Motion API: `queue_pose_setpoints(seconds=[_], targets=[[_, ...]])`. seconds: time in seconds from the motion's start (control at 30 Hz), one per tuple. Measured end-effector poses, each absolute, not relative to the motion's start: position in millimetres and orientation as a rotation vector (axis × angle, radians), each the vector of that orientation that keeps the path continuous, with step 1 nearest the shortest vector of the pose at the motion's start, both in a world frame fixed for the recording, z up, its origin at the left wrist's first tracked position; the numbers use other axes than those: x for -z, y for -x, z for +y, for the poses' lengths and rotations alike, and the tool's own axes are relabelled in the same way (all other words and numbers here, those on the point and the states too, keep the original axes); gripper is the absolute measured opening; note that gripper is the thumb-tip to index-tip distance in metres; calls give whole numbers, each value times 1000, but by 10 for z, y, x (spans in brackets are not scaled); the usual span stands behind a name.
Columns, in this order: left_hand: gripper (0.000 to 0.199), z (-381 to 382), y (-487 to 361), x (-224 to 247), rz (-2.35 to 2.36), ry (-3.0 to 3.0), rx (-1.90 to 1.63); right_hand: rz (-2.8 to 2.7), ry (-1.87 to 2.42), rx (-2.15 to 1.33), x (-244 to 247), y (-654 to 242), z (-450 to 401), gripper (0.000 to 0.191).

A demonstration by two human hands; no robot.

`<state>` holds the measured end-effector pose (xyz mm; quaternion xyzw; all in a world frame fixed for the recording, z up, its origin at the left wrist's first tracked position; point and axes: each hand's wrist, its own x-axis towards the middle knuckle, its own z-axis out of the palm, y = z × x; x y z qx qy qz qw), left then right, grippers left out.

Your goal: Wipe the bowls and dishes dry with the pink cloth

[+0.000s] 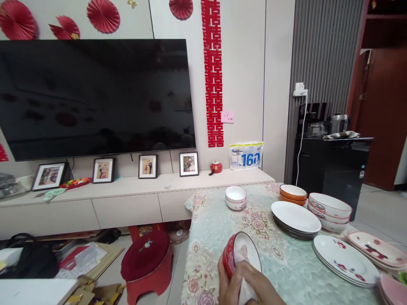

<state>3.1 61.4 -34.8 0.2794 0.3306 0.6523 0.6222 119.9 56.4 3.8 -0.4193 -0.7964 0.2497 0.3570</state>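
A red bowl with a white inside is tilted on its side above the floral tablecloth. My left hand grips the bowl from its outer left side, near the bottom of the view. Inside the bowl's rim, my right hand is closed on a white cloth or tissue, which touches the white inner wall. Part of the cloth hangs down between the two hands. The lower side of the bowl is hidden by my hands.
On the table stand stacked white bowls, orange bowls, larger bowls, white plates, flowered plates and pink dishes. A red stool is left of the table.
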Motion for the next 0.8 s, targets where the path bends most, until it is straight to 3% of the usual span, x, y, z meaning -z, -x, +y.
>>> queue_pose_setpoints(seconds=[0.23, 0.47, 0.57, 0.67, 0.8], targets=[[105, 648, -40, 352, 792, -657, -1531, -2139, 1180, -520, 111, -1217, 646, 36], [88, 608, -44, 224, 824, -564, -1513, -1953, 1042, -759, -68, -1194, 604, 5], [87, 626, -54, 190, 762, -426, -1509, -1655, 987, -1063, -235, -1221, 541, 8], [99, 609, -74, 161, 669, -328, -1419, -1342, 927, -1309, -280, -1283, 535, 21], [108, 556, -80, 137, 732, -444, -1229, -1129, 935, -1268, -217, -1390, 632, 34]])
